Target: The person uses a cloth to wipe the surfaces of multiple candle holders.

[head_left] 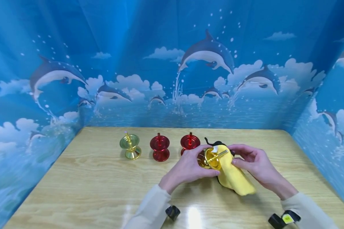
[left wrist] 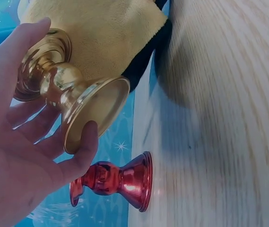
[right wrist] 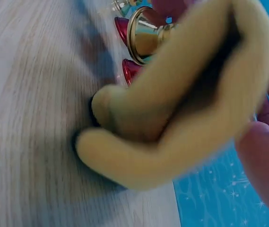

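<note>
A shiny gold candle holder (head_left: 213, 159) with a pin in its cup lies tilted in my left hand (head_left: 192, 163), which grips it between fingers and thumb. The left wrist view shows the thumb and fingers round the holder's flared gold base (left wrist: 99, 111) and cup. My right hand (head_left: 253, 163) pinches a yellow cloth (head_left: 232, 173) with black edging, held against the cup. In the right wrist view the folded cloth (right wrist: 195, 142) hides most of the holder. Just left of my left hand stands a red candle holder (head_left: 190, 142), its lower part partly hidden.
Another red candle holder (head_left: 160, 147) and a gold-green one (head_left: 131, 146) stand upright in a row to the left on the wooden table (head_left: 89, 187). A blue dolphin-print curtain (head_left: 149, 63) encloses the back and sides.
</note>
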Available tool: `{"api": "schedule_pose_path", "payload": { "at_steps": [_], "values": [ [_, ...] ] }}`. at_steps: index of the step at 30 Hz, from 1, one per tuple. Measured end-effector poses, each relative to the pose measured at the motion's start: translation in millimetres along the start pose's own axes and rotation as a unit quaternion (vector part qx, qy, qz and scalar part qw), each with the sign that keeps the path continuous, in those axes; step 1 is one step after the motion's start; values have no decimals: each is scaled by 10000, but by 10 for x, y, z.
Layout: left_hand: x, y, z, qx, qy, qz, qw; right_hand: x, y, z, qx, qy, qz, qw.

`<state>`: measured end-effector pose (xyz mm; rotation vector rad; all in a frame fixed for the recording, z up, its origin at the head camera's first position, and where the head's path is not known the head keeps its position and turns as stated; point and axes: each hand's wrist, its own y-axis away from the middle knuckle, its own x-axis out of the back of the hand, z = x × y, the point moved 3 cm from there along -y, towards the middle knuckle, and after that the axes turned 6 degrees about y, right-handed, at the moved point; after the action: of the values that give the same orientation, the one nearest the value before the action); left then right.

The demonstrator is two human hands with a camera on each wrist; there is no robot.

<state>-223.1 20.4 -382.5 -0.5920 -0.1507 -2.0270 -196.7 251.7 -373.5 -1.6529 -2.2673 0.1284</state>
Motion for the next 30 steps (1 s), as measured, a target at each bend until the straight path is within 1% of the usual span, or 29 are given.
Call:
{"api": "schedule_pose_path", "payload": {
  "at_steps": [3, 5, 7, 11, 14, 18, 24, 27, 30],
  "values": [
    [-11, -2, 7, -76, -15, -15, 10000, -35, -4, 7, 144, -114, -9, 9998],
    [-15, -6, 10, -128, -36, -8, 9999, -57, -9, 6, 175, -77, 66, 9998],
    [-18, -9, 16, -183, -79, -4, 9998, -79, -15, 0, 215, 67, 160, 9996],
    [-27, -16, 33, -301, -248, 22, 9992, -116, -33, -12, 222, 527, 353, 9977],
    [-28, -19, 52, -410, -485, 70, 9980, -130, -45, -16, 190, 678, 478, 9964],
    [-10, -12, 86, -574, -807, 138, 9950, -136, -48, -14, 244, 527, 532, 9969],
    [48, 12, 149, -811, -1459, 177, 9858, -135, -38, -11, 436, 348, 534, 9970],
    [82, 25, 144, -894, -1386, -2, 9863, -134, -34, -18, 500, 422, 539, 9964],
    [116, 45, 101, -802, -986, -299, 9914, -135, -35, -23, 519, 505, 447, 9964]
  ]
}}
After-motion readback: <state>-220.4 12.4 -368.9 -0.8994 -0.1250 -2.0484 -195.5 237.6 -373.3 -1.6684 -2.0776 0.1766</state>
